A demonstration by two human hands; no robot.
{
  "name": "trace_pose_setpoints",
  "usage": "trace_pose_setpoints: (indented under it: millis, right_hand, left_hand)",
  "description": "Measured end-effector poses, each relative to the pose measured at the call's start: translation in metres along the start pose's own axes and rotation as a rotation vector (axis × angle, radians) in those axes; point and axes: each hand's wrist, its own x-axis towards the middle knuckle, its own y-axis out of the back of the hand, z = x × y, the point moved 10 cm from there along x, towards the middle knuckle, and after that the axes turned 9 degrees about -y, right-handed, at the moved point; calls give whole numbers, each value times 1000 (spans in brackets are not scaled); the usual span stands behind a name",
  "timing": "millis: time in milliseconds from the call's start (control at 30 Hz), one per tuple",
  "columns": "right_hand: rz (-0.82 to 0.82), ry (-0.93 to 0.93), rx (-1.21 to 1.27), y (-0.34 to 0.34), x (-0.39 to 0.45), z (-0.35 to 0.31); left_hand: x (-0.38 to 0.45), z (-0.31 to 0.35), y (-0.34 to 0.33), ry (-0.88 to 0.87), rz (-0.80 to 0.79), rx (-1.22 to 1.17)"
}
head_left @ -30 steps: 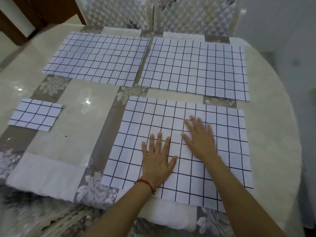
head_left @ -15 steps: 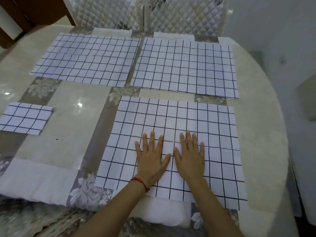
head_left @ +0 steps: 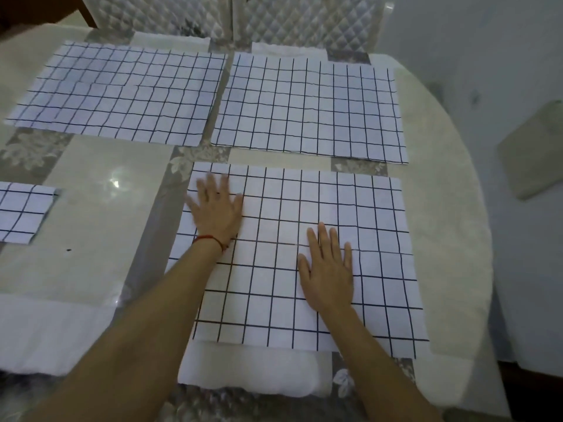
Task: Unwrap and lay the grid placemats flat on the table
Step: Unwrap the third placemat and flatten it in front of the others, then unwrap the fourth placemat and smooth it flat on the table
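Note:
Three white placemats with a black grid lie flat on the table (head_left: 91,208): one at the far left (head_left: 122,95), one at the far right (head_left: 307,108) and a near one (head_left: 377,254) in front of me. My left hand (head_left: 217,208), with a red string at the wrist, presses flat with spread fingers on the near mat's far left corner. On the same mat's middle, my right hand (head_left: 329,269) lies flat and open. A smaller folded grid placemat (head_left: 21,211) rests at the left edge of view, partly cut off.
Two quilted chair backs (head_left: 231,16) stand behind the table's far side. White cloth pieces (head_left: 253,367) lie at the near edge under the mat. The round table edge curves down the right side, with a grey cushion (head_left: 536,150) beyond it.
My left hand slid from the near mat's middle up to its far left corner. My right hand stayed near the middle, shifting slightly right. The camera view shifted left.

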Motion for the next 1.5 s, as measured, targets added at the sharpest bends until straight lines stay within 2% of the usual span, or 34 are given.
trace_pose_setpoints:
  millis: [33,67,167,233,267,433,533,733,933,1067,1167,1300,1500]
  right_hand:
    - [-5,0,1,0,0,0]
    - [-8,-3,-1,-1,-1,0]
    - [-22,-9,-22,0,-1,0]
    - [-45,-5,-17,-1,-1,-1]
    - [-52,-7,-5,-1,-1,-1]
    - [-83,-11,11,0,-2,0]
    - [-84,-18,9,0,-2,1]
    - [-73,0,26,6,-4,-3]
    - [-110,4,-8,5,-5,-5]
    - [-106,-10,-44,14,-7,-15]
    - [-149,16,-27,23,-14,-50]
    - [-186,161,116,25,-37,-140]
    - [-271,224,220,-2,-53,-276]
  left_hand:
    - [-9,-4,4,49,37,-30]
    - [-22,8,6,-4,75,-24]
    - [-87,89,-22,-460,41,73]
    - [-123,101,-42,-550,-37,98]
    - [-124,90,-42,-502,-64,103]
    - [-105,5,-18,-212,19,34]
    - [-110,-14,-12,-127,5,40]
    - [-123,-14,-2,-140,14,29]
    - [-146,-29,-2,-128,-175,77]
    - [-159,-30,14,-208,-293,43]
    - [-160,-47,35,-224,-294,19]
    - [-142,-92,80,-183,-149,23]
    - [-102,-222,150,-99,113,-165]
